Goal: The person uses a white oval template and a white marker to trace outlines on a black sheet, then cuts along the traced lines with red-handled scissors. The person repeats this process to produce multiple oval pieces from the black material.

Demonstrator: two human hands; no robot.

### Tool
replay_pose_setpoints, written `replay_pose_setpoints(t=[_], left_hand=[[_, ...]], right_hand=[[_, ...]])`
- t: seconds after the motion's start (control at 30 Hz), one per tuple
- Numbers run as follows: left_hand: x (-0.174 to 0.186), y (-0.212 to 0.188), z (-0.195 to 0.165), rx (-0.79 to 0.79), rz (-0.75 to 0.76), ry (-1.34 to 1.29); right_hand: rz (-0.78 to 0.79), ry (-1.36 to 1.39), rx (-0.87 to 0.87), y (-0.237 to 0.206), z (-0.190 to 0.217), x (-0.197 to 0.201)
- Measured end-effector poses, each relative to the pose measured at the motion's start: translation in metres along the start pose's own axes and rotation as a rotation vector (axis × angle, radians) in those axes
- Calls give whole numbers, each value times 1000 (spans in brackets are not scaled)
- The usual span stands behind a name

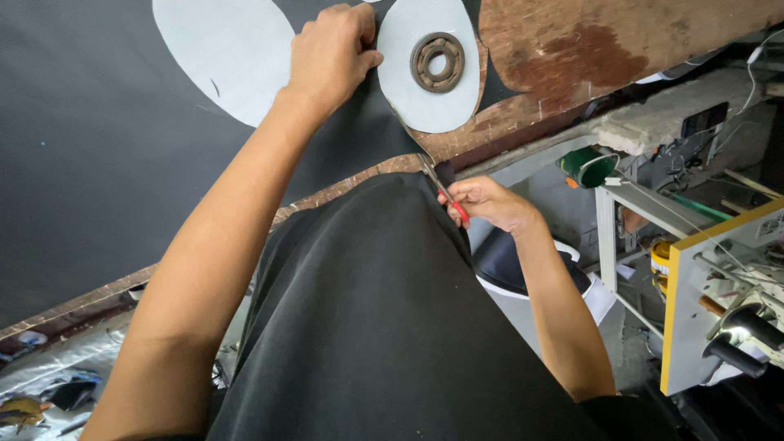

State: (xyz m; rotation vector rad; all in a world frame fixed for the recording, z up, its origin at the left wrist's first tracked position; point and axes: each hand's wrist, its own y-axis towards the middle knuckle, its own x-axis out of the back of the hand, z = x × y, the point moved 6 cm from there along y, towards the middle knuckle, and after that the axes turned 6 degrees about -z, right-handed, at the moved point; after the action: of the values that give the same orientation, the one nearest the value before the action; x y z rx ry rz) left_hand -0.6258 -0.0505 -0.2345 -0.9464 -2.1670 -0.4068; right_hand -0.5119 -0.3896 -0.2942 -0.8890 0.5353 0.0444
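Black fabric (98, 147) is spread over a worn wooden table (604, 41) and hangs over its near edge. Two pale oval paper patterns lie on it: a large one (224, 53) at the left and a smaller one (429, 90) held down by a rusty metal ring (438, 61). My left hand (331, 53) presses the fabric between the two patterns, fingers curled. My right hand (490, 202) grips red-handled scissors (441, 189) at the table edge, blades in the fabric just below the smaller pattern.
A sewing machine stand with a white frame (608, 237), a green thread cone (588, 167), a yellow-edged box (694, 310) and wires stands at the right. A black and white seat (506, 261) is under the table. Clutter lies on the floor at lower left.
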Motion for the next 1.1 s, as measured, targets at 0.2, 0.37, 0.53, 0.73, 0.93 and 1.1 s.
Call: replay_pose_setpoints(t=[0.2, 0.37, 0.53, 0.73, 0.93, 1.1], left_hand=[[0, -2, 1, 18, 4, -22], [0, 1, -1, 50, 32, -15], [3, -1, -6, 30, 37, 6], [1, 1, -4, -76, 36, 7], [-5, 5, 6, -145, 57, -39], [-6, 8, 8, -178, -10, 2]], right_hand=[[-37, -16, -51, -4, -1, -4], [-42, -23, -36, -2, 7, -15], [-37, -1, 2, 1, 13, -32], [-96, 35, -1, 5, 2, -48], [-88, 42, 47, 4, -1, -68], [-108, 96, 58, 10, -3, -80]])
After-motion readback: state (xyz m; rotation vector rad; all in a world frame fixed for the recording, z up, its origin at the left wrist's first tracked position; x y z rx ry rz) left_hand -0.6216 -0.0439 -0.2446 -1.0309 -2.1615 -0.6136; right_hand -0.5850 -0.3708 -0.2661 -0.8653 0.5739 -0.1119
